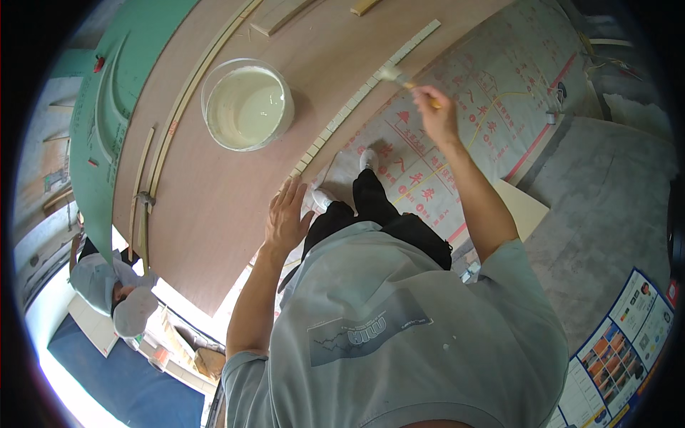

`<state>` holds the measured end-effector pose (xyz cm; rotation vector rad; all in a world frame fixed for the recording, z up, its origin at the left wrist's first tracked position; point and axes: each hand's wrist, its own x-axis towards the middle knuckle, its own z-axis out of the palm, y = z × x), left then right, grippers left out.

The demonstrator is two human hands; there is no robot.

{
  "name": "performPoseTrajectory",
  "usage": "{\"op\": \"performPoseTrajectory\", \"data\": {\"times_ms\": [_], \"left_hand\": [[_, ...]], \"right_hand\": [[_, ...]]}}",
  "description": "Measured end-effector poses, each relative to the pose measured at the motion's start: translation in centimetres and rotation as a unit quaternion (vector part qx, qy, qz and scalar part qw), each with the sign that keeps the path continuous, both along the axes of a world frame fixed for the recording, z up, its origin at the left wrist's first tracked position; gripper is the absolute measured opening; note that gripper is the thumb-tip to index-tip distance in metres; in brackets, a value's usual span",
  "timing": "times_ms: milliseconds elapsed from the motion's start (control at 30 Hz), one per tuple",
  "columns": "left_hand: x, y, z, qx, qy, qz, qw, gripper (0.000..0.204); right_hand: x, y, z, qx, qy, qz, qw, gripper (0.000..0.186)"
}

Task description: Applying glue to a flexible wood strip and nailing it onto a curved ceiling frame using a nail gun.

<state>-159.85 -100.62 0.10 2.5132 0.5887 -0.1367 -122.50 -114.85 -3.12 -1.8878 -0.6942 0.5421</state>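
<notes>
A long narrow pale strip [349, 107], cut across into short segments, lies along the edge of the brown board [207, 242]. My left hand [286, 216] rests with stretched fingers at the strip's near end, its fingertips touching or just beside it. My right hand [437, 118] is closed round the yellow handle of a paintbrush [402, 78]. The brush's bristles are at the strip's far part; whether they touch it I cannot tell. Left of the strip on the board stands a translucent bucket [287, 114] with creamy pale liquid inside, its inner wall smeared.
Long wooden strips [178, 107] and a hammer [145, 199] lie on the board's left. Short wood pieces [275, 18] lie at its far side. A green sheet [143, 43] borders it. Printed film [457, 135] covers the floor. Another person [107, 285] is at lower left.
</notes>
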Motion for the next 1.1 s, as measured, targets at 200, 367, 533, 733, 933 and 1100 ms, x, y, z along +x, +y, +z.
{"op": "performPoseTrajectory", "data": {"times_ms": [200, 367, 533, 733, 933, 1100], "left_hand": [[0.3, 0.0, 0.2, -0.001, -0.001, 0.006, 1.0, 0.063], [-0.6, -0.1, -0.3, -0.009, -0.018, 0.026, 0.999, 0.063], [-1.3, -0.5, -0.7, -0.015, -0.048, 0.053, 0.997, 0.059], [-3.5, -1.1, -1.7, -0.047, -0.154, 0.08, 0.984, 0.052], [-7.5, -3.0, -0.3, -0.079, -0.206, 0.171, 0.96, 0.04], [-11.0, -3.5, -0.5, -0.087, -0.184, 0.241, 0.949, 0.038]], "right_hand": [[-3.4, 0.3, 0.3, 0.066, -0.16, 0.094, 0.98, 0.013], [-10.5, 0.3, 6.3, 0.061, -0.091, 0.255, 0.961, 0.011], [-11.1, 4.4, 16.3, 0.156, 0.002, 0.215, 0.964, 0.017], [-12.4, 18.3, 17.7, 0.012, -0.194, 0.331, 0.923, 0.02], [-14.5, 23.1, 11.8, -0.092, -0.251, 0.357, 0.895, 0.024], [-14.3, 23.1, 11.3, -0.137, -0.237, 0.338, 0.901, 0.023]]}}
